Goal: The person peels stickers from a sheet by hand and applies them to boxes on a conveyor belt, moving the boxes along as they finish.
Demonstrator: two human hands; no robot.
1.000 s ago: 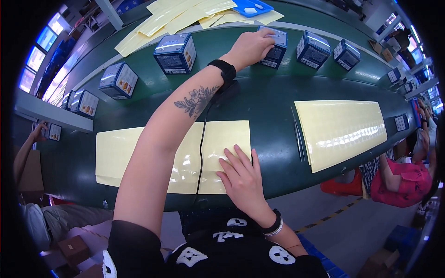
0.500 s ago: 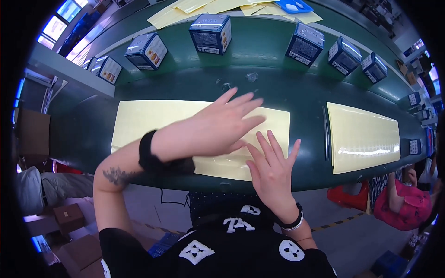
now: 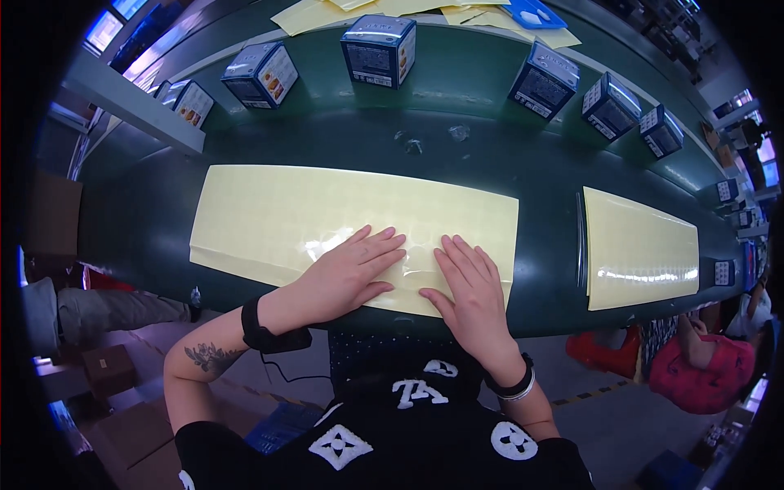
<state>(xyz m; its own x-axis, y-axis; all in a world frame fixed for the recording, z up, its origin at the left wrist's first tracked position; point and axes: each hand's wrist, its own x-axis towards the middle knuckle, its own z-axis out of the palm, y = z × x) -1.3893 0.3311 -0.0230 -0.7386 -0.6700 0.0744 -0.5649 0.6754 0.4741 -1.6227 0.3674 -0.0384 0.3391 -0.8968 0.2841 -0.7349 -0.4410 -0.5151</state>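
Observation:
A long pale yellow glossy sheet lies on the dark green table in front of me, with faint round shapes across it. My left hand rests palm down on its near part, fingers stretched out. Beside it my right hand lies flat near the sheet's right end, fingers extended and thumb apart. Between the hands a crease or clear film edge catches the light; I cannot tell which. Neither hand grips anything.
More pale yellow sheets lie on the table at the right. Blue boxes, among them a middle one, stand along the back. Beyond them are loose yellow sheets and a blue tray. A person in pink sits at the right.
My left hand has come down and back toward me from above the sheet, and now lies flat on it. My right hand has stayed nearly in place, its fingers drawn closer together.

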